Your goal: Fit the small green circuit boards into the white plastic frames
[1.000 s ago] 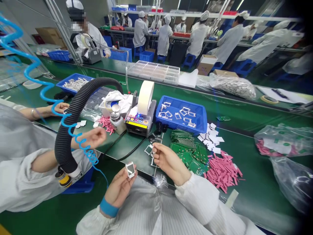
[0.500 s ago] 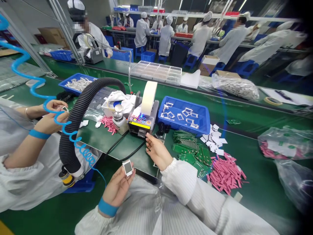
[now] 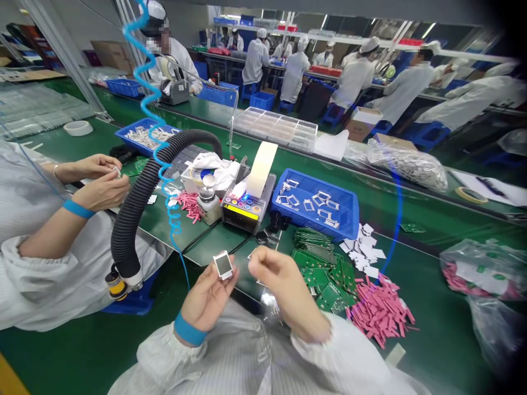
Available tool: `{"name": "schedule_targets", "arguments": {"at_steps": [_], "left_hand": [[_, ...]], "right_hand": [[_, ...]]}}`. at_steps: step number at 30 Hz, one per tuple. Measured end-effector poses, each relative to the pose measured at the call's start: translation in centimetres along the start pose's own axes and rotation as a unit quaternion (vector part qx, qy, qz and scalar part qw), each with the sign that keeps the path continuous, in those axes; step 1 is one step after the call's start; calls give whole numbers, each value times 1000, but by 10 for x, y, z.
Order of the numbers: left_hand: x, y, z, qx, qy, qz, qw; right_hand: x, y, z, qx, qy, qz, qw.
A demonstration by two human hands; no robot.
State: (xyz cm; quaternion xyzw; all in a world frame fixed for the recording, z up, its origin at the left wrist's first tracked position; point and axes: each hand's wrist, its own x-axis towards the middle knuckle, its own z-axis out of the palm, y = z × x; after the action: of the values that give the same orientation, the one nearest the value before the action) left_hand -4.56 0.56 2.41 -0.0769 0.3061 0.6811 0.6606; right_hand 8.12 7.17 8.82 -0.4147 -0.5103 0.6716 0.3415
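My left hand (image 3: pixel 214 288), with a blue band at its wrist, holds a small display screen (image 3: pixel 224 265) in a white frame by its edges, face up. Close to its right side, my right hand (image 3: pixel 274 271) is closed in a pinch. A small sliver, seemingly a piece of tape (image 3: pixel 250 254), shows at its fingertips, mostly hidden. Beyond both hands stands a tape dispenser (image 3: pixel 242 211) with a wide cream roll on top. Green circuit boards (image 3: pixel 315 244) lie in a stack to the right of my right hand.
A blue tray (image 3: pixel 349 222) holds white frames. White pads (image 3: pixel 364 247) and pink strips (image 3: pixel 381 310) lie to the right. Left of the dispenser are a metal-topped bottle (image 3: pixel 209 206) and a black hose (image 3: pixel 125 225). A co-worker's hands (image 3: pixel 102 181) work at the left.
My right hand has left the dispenser's front and come back beside the screen, now pinched. The strip at the dispenser's mouth is gone. My left hand has risen slightly with the screen.
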Motion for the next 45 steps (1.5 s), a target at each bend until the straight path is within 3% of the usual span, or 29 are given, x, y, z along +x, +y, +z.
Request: {"name": "schedule_targets", "arguments": {"at_steps": [3, 7, 11, 18, 30, 33, 35, 38, 40, 42, 45], "left_hand": [[-7, -13, 19, 37, -64, -11, 997], [-15, -32, 35, 76, -128, -23, 989], [-17, -40, 40, 84, -138, -24, 987], [-17, -45, 44, 77, -123, -8, 989], [-14, -46, 46, 79, -117, -19, 990], [-12, -45, 45, 77, -110, -16, 991], [-12, -43, 45, 64, -97, -15, 993], [-12, -39, 45, 72, -29, -60, 995], [-13, -36, 42, 103, 19, -96, 990], [-14, -36, 38, 143, 21, -106, 984], [-16, -39, 30, 230, -64, -112, 965]], "right_hand": [[-34, -15, -10, -190, -75, -133, 970], [-45, -16, -16, -289, -5, -200, 936], [-41, -12, -20, -320, 78, -242, 913], [-40, -11, -26, -331, 145, -264, 894], [-35, -7, -28, -375, 154, -239, 882], [-31, -5, -27, -438, 176, -267, 840], [-30, 1, -27, -494, 189, -325, 784], [-34, 13, -28, -599, 69, -404, 688], [-39, 22, -32, -649, -31, -392, 651], [-46, 29, -39, -665, -74, -365, 648], [-55, 36, -53, -637, -78, -344, 685]]}}
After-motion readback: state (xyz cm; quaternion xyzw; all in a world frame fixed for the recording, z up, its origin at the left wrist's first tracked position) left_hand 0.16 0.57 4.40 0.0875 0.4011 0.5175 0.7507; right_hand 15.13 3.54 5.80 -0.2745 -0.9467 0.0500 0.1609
